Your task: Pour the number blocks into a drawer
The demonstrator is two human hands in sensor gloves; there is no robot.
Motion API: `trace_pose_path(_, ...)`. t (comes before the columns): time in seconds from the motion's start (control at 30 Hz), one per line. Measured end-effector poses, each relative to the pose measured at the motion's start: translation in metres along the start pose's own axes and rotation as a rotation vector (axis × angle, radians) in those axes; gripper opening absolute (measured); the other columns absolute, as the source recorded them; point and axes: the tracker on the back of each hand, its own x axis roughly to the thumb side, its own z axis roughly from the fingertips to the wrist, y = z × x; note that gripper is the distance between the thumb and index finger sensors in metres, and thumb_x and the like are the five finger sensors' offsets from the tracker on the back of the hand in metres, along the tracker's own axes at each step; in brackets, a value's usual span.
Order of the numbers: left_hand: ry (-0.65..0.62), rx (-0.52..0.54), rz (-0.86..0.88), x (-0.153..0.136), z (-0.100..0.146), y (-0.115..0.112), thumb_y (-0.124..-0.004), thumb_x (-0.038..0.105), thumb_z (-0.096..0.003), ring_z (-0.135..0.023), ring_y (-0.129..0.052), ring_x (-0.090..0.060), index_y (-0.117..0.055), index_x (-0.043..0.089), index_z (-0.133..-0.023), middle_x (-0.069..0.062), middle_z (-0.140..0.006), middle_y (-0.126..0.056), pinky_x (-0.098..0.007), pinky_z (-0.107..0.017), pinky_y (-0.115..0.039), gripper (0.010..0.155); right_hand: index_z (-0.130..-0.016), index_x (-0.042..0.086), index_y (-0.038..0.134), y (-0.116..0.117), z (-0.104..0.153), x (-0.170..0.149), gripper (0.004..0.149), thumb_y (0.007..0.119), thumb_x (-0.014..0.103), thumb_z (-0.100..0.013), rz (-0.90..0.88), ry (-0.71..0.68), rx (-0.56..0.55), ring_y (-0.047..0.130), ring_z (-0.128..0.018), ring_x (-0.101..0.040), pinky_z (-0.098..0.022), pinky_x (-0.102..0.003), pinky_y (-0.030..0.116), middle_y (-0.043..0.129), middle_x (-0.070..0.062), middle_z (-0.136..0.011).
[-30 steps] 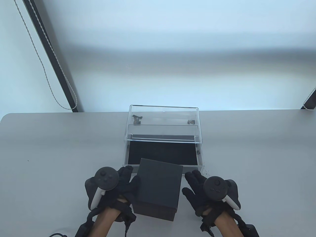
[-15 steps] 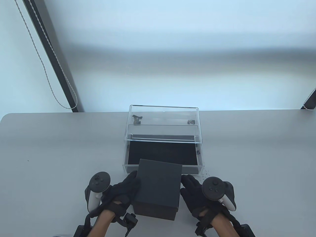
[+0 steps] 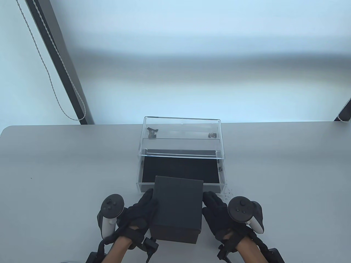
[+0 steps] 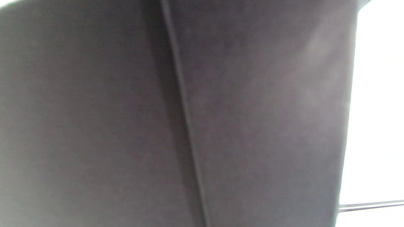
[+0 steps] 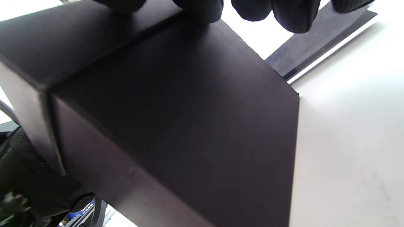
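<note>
Squarely between two gloved hands sits a lidded dark grey cardboard box [image 3: 177,209], the left hand [image 3: 139,212] pressed flat to its left side and the right hand [image 3: 216,216] to its right, fingers [image 5: 202,8] curled over the lid's seam in the right wrist view. Both hands grip the box, which appears to rest on the pale grey table [image 3: 54,169]; the left wrist view shows only its dark wall at close range. Just beyond it stands a clear acrylic drawer unit [image 3: 181,153], its black-lined drawer [image 3: 179,171] pulled out toward the box. No number blocks are visible; presumably they are inside the closed box. Judging by this, the drawer is ready, but opening the box and pouring remain ahead.
</note>
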Motion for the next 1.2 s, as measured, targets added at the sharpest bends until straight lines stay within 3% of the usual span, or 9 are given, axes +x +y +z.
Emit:
trace_pose_path(0.27, -0.069, 0.026, 0.128, 0.012, 0.005, -0.004, -0.063, 0.065, -0.0458, -0.105, -0.033, -0.048, -0.038, 0.012, -0.105, -0.02, -0.117, -0.033, -0.073, -0.07, -0.029, 0.084, -0.103, 0.011, 0.043, -0.009, 0.004, 0.012, 0.071, 0.055, 0.052, -0.046, 0.007, -0.059, -0.06, 0.053, -0.09, -0.061, -0.061, -0.075, 0.048, 0.04, -0.027, -0.107)
trace_pose_path(0.53, -0.245, -0.032, 0.21, 0.042, 0.016, -0.008, -0.064, 0.065, -0.0466, -0.107, -0.018, -0.045, -0.022, 0.018, -0.107, -0.016, -0.119, -0.021, -0.073, -0.069, -0.018, 0.087, -0.103, 0.012, 0.044, -0.019, 0.012, 0.033, 0.069, 0.056, 0.05, -0.047, 0.083, -0.136, -0.148, 0.055, -0.09, -0.06, -0.061, -0.074, 0.05, 0.041, -0.027, -0.107)
trace_pose_path(0.83, -0.386, -0.081, 0.237, 0.069, 0.027, -0.002, -0.075, 0.058, -0.0457, -0.108, -0.03, -0.043, -0.02, 0.02, -0.107, -0.015, -0.119, -0.034, -0.072, -0.07, -0.018, 0.091, -0.103, 0.013, 0.042, -0.018, 0.018, 0.051, 0.068, 0.057, 0.05, -0.047, 0.182, -0.219, -0.19, 0.055, -0.091, -0.059, -0.061, -0.074, 0.051, 0.041, -0.026, -0.108)
trace_pose_path(0.97, -0.411, -0.122, 0.254, 0.072, 0.028, -0.002, -0.077, 0.056, -0.0456, -0.107, -0.048, -0.042, -0.021, 0.019, -0.106, -0.013, -0.117, -0.045, -0.069, -0.074, -0.035, 0.09, -0.104, 0.014, 0.041, -0.016, 0.019, 0.054, 0.069, 0.057, 0.05, -0.047, 0.211, -0.234, -0.193, 0.055, -0.091, -0.059, -0.061, -0.074, 0.051, 0.041, -0.025, -0.108)
trace_pose_path(1.2, -0.392, -0.19, 0.466, 0.065, 0.024, -0.007, -0.08, 0.05, -0.0459, -0.097, -0.076, -0.034, -0.024, 0.021, -0.107, -0.005, -0.109, -0.066, -0.06, -0.07, -0.065, 0.088, -0.104, 0.014, 0.041, -0.015, 0.019, 0.054, 0.069, 0.057, 0.051, -0.047, 0.22, -0.241, -0.192, 0.056, -0.091, -0.059, -0.062, -0.074, 0.051, 0.041, -0.025, -0.108)
